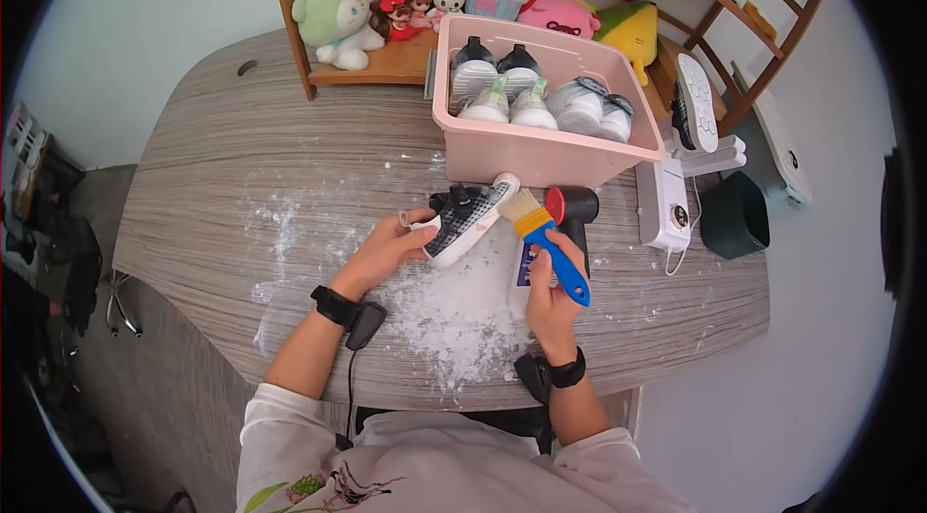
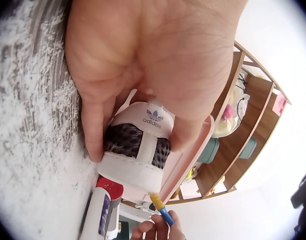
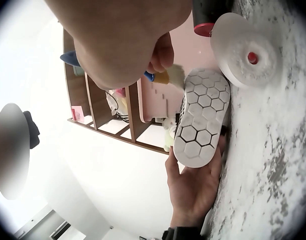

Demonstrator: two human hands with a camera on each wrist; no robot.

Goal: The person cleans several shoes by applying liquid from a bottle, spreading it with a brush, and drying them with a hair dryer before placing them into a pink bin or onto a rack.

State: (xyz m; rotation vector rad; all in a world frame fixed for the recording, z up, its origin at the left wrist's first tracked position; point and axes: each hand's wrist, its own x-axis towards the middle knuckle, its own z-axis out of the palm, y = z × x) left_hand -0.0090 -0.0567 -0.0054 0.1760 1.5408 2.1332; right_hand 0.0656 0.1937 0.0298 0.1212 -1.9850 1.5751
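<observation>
In the head view my left hand point(image 1: 379, 252) grips the heel of a small black-and-white sneaker point(image 1: 470, 221) with its toe pointing away to the right. The left wrist view shows thumb and fingers on either side of the white heel point(image 2: 138, 175). My right hand point(image 1: 552, 312) holds a blue-handled paintbrush point(image 1: 570, 271), its pale bristles right at the shoe's toe. The hexagon-patterned sole point(image 3: 199, 120) faces the right wrist camera. Partly hidden by the right hand, a white bottle point(image 1: 519, 300) with a purple label lies on the powdery table point(image 1: 319, 151).
A pink bin point(image 1: 541, 161) of white shoes stands behind the sneaker. Right of it are a black-and-red hair dryer point(image 1: 576, 208), a white appliance point(image 1: 660, 199) bearing another shoe point(image 1: 695, 107), and a dark green bin point(image 1: 734, 223). A wooden shelf point(image 1: 372, 74) holds plush toys.
</observation>
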